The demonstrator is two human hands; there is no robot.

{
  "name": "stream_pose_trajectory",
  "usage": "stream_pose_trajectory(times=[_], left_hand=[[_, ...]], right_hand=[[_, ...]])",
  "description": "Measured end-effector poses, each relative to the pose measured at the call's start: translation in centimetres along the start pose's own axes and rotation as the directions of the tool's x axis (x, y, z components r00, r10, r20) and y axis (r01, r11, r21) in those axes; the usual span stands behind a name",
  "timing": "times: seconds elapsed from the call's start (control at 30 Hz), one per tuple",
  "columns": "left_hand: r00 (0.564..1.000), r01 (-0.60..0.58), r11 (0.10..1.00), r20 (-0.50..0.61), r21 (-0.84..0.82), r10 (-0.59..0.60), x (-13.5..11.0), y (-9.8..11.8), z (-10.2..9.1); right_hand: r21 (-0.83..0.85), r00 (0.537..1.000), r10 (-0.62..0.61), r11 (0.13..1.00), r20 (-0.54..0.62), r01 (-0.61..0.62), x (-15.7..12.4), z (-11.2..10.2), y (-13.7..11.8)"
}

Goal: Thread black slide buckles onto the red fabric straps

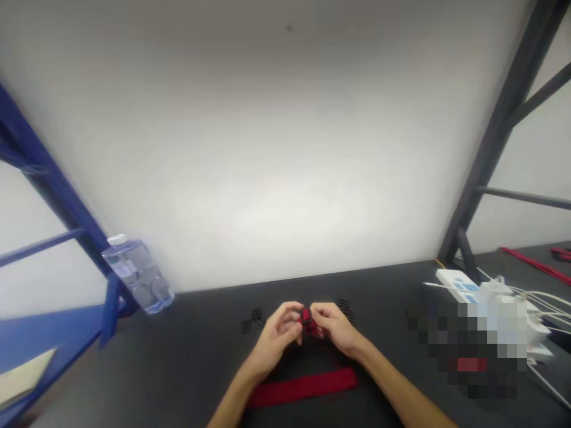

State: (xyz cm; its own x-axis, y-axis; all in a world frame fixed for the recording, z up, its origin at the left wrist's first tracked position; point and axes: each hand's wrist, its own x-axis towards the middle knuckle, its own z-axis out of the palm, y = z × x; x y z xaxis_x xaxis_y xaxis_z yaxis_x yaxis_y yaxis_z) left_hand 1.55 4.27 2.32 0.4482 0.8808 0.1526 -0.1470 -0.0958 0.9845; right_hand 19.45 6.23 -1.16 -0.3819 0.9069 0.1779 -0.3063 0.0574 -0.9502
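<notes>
Apparently, my right hand (334, 328) pinches a small bundle of red webbing with a black plastic-looking piece (307, 316), beyond the flat, wide red fabric strip (307, 386) on the black tabletop (178, 356). My left hand (280, 330) curls its fingers at the bundle's other side; whether they grip, I cannot tell. I judge it best to steady the black piece and keep the webbing untwisted.

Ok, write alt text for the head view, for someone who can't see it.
A person's left hand and right hand hold a small red fabric piece with a black buckle-like part over a black tabletop. A long flat red fabric strip lies nearer the viewer; a clear plastic bottle with a white cap is at left.
</notes>
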Motion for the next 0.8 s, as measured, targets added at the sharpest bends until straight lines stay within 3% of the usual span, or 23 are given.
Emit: stream_pose_trajectory(times=[0.2, 0.37, 0.8], left_hand=[[0.995, -0.005, 0.992, -0.094, 0.123, 0.016, 0.1, 0.1, -0.1], [0.983, -0.02, 0.986, -0.177, 0.167, 0.049, 0.1, -0.1, 0.2], [0.985, -0.045, 0.979, -0.152, 0.2, 0.076, 0.1, -0.3, 0.2]], right_hand=[[0.18, 0.992, 0.061, 0.98, 0.114, -0.081, -0.3, 0.6, -0.6], [0.264, 0.987, 0.087, 0.957, 0.132, -0.12, -0.3, 1.1, -0.9], [0.345, 0.989, 0.085, 0.93, 0.121, -0.122, -0.4, 1.5, -0.6]])
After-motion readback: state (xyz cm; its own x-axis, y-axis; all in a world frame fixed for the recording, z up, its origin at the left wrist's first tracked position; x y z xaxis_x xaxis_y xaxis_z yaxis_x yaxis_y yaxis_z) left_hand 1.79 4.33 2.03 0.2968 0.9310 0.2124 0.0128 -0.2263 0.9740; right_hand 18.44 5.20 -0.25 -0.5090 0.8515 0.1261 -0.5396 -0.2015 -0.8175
